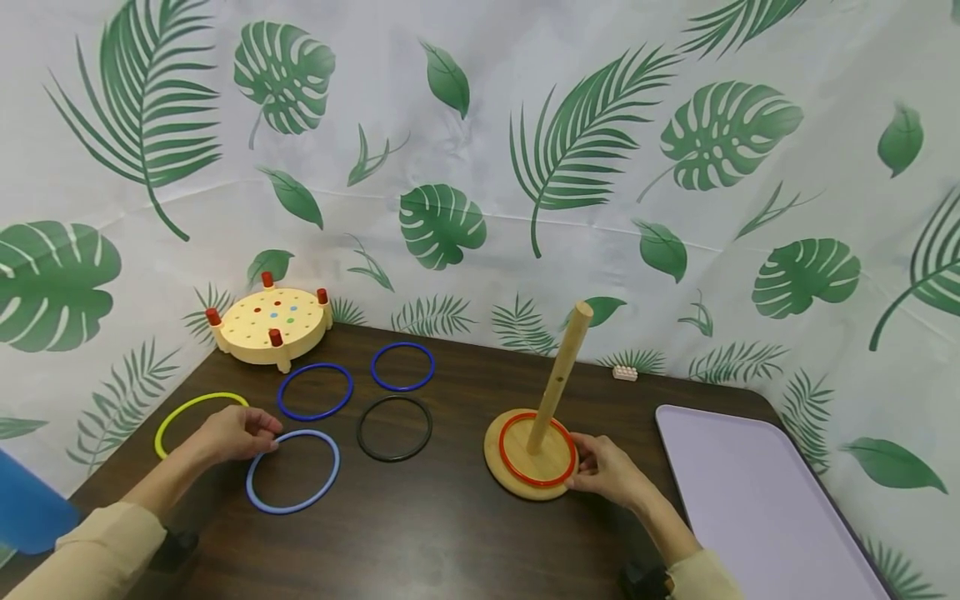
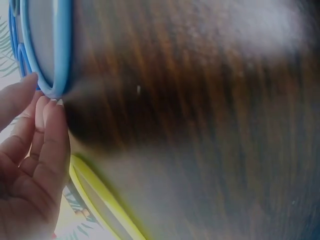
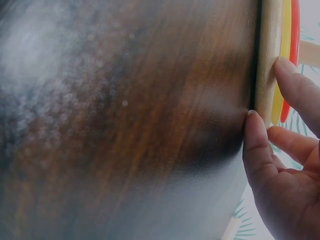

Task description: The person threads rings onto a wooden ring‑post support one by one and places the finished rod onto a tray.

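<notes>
In the head view my left hand (image 1: 236, 433) is at the left rim of a light blue ring (image 1: 335, 467) lying on the table. Thumb and fingers pinch that rim in the left wrist view. My right hand (image 1: 609, 472) grips the right edge of a round wooden base (image 1: 495, 467), from which a wooden post (image 1: 562, 367) rises at a slant in view. Around the post's foot lies a red ring (image 1: 517, 477). The right wrist view shows fingers on the base's edge (image 3: 268, 65), with a yellow layer (image 3: 285, 45) beneath the red ring.
A yellow ring (image 1: 161, 433), two dark blue rings (image 1: 345, 400) and a black ring (image 1: 363, 446) lie around the light blue one. Behind them sits a pale round pegged piece (image 1: 262, 333) with red tips. A lilac tray (image 1: 757, 500) stands at right, a small pink block (image 1: 625, 373) at the back.
</notes>
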The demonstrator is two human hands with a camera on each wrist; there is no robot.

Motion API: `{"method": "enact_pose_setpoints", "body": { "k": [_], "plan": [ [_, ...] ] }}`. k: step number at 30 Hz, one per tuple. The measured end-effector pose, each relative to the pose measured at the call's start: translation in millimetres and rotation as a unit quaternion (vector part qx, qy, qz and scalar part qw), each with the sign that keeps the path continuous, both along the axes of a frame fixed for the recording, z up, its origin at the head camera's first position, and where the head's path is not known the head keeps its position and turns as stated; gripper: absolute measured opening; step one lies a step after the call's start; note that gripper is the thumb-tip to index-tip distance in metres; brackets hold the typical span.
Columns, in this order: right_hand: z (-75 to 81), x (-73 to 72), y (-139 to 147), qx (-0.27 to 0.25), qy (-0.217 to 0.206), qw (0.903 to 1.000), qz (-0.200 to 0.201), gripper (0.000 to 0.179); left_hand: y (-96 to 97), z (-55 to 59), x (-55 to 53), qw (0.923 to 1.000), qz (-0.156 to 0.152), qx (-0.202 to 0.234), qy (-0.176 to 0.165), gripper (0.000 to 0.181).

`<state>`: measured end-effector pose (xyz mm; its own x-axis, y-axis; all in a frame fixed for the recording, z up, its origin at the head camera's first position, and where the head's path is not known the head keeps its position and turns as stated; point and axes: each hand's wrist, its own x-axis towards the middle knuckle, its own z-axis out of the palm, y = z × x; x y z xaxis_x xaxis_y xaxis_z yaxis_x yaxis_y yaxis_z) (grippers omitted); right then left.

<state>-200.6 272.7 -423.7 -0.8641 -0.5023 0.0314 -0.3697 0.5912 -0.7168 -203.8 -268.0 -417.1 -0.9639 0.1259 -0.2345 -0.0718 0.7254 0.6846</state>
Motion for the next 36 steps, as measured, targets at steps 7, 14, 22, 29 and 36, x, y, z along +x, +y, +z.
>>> {"method": "enact_pose_setpoints", "body": {
  "k": [7,14,22,29,36],
  "plan": [
    [-2.3,0.1,2,-0.001,0.015,0.9999,0.007,0.063,3.8,0.6,0.1,0.9996,0.011,-0.016,-0.02,0.011],
    [-1.0,1.4,1,-0.01,-0.001,1.0,-0.002,0.065,5.4,2.7,2.2,0.9995,0.001,-0.012,-0.028,0.009],
    [-0.8,0.3,3,-0.006,-0.002,1.0,-0.005,0.066,6.2,12.4,3.9,0.999,-0.025,0.007,-0.035,0.011],
    [-2.1,-0.3,4,-0.006,0.003,1.0,-0.006,0.067,14.1,28.6,2.8,0.9955,-0.064,0.067,-0.021,0.02],
    [-3.5,0.1,5,0.003,0.013,0.9999,-0.01,0.066,36.0,44.6,-0.4,0.9837,-0.083,0.159,-0.016,0.032]
  ]
}}
